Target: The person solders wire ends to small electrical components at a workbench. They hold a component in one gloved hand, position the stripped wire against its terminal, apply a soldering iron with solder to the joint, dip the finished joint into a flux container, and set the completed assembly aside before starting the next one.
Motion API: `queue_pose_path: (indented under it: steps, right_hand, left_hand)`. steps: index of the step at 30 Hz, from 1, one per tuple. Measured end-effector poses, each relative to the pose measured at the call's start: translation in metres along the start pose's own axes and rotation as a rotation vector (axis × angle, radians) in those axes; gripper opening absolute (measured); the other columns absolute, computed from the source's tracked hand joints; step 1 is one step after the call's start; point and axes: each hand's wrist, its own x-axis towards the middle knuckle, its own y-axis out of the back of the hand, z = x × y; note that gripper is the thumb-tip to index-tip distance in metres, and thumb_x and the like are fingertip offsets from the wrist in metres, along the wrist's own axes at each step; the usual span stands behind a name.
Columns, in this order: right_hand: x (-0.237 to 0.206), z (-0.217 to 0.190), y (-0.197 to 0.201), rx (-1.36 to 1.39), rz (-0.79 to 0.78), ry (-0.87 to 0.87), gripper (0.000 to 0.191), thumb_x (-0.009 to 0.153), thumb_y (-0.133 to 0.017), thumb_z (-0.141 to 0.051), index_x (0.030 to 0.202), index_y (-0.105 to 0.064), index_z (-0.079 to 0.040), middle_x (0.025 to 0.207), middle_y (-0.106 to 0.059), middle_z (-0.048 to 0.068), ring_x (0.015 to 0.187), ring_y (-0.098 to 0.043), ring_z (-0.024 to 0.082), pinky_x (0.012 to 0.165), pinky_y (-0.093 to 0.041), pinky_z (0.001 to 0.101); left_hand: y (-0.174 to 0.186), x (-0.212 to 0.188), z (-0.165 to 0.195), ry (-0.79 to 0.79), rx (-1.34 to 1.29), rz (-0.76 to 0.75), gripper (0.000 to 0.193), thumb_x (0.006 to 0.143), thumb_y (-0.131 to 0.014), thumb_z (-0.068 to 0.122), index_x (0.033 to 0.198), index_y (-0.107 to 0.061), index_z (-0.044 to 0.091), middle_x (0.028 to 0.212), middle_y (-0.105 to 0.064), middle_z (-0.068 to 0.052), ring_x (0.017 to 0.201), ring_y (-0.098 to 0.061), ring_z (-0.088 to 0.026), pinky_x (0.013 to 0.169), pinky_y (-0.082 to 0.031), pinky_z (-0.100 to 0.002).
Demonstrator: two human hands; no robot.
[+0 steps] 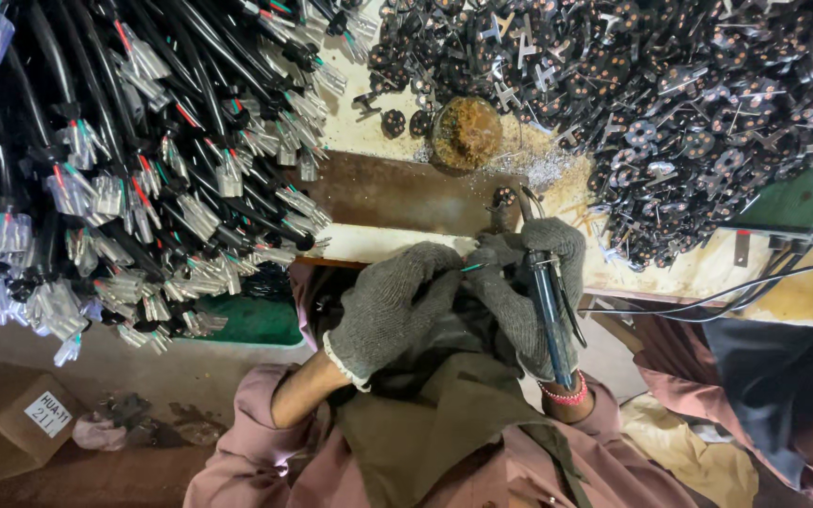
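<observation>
The left hand (390, 306), in a grey knitted glove, is curled with its fingertips pinched on a thin green-tipped wire end (471, 268); the wire pokes out to the right of those fingertips, right at the near edge of the worktop (397, 193). The right hand (531, 287), gloved the same way, is wrapped shut around a long soldering iron with a dark blue handle (549, 315), the handle running down past the wrist and the metal tip rising above the knuckles. The wire end sits between the two hands, just touching the right glove's fingers as far as I can see. At the iron's tip, a small black round plug insert (502, 198) stands on the brown metal plate of the worktop. Further back, near the middle of the worktop, is a round tin of brownish flux or residue (466, 134). A heap of black plug inserts with metal pins (670, 103) covers the far right corner. Over the left edge hangs a thick bundle of black cables with clear plastic-sleeved ends (134, 179). Down on the floor at the left lies a brown cardboard box (21, 423).
</observation>
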Motion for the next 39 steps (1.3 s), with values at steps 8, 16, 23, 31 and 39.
queue_pose_path:
  steps: [8,16,23,31,39]
  right_hand:
    - [0.004,0.007,0.003,-0.100,-0.063,0.104,0.061,0.084,-0.083,0.005,0.129,-0.043,-0.006,0.113,-0.067,0.008,0.103,-0.069,0.017,0.089,-0.056,0.0307]
    - [0.013,0.003,0.004,-0.157,-0.102,0.148,0.053,0.078,-0.079,0.009,0.117,-0.050,-0.011,0.107,-0.068,0.012,0.093,-0.065,0.017,0.079,-0.053,0.0311]
    - [0.011,0.004,-0.003,-0.120,-0.014,0.117,0.049,0.087,-0.078,0.006,0.121,-0.045,-0.008,0.101,-0.062,0.004,0.087,-0.061,0.011,0.075,-0.051,0.0268]
    - [-0.004,0.002,-0.010,-0.080,0.130,0.026,0.034,0.094,-0.079,-0.002,0.114,-0.052,-0.008,0.099,-0.064,0.002,0.078,-0.055,0.008,0.071,-0.046,0.0238]
    - [-0.013,0.036,-0.002,0.313,0.104,-0.467,0.010,0.098,-0.068,-0.004,0.108,-0.066,-0.004,0.078,-0.066,0.005,0.064,-0.062,0.014,0.054,-0.047,0.0288]
  left_hand:
    - [0.003,0.004,-0.005,0.042,-0.080,-0.081,0.020,0.101,-0.063,0.016,0.115,-0.067,0.002,0.110,-0.070,-0.018,0.103,-0.068,-0.036,0.089,-0.053,-0.041]
    - [0.003,0.007,-0.008,0.302,-0.294,-0.143,0.017,0.100,-0.063,0.015,0.110,-0.067,0.002,0.095,-0.068,-0.012,0.085,-0.066,-0.024,0.080,-0.055,-0.033]
    - [-0.001,0.005,0.002,-0.010,0.031,-0.013,0.017,0.092,-0.072,0.007,0.108,-0.069,0.002,0.104,-0.071,-0.016,0.095,-0.071,-0.035,0.079,-0.057,-0.039]
    - [-0.014,0.003,0.006,0.294,-0.307,0.030,0.009,0.093,-0.073,0.008,0.100,-0.073,0.002,0.081,-0.074,-0.007,0.070,-0.067,-0.010,0.065,-0.055,-0.028]
    - [-0.016,0.013,0.009,0.309,-0.393,0.046,0.012,0.091,-0.075,0.010,0.100,-0.075,0.003,0.084,-0.075,-0.009,0.070,-0.067,-0.010,0.064,-0.055,-0.028]
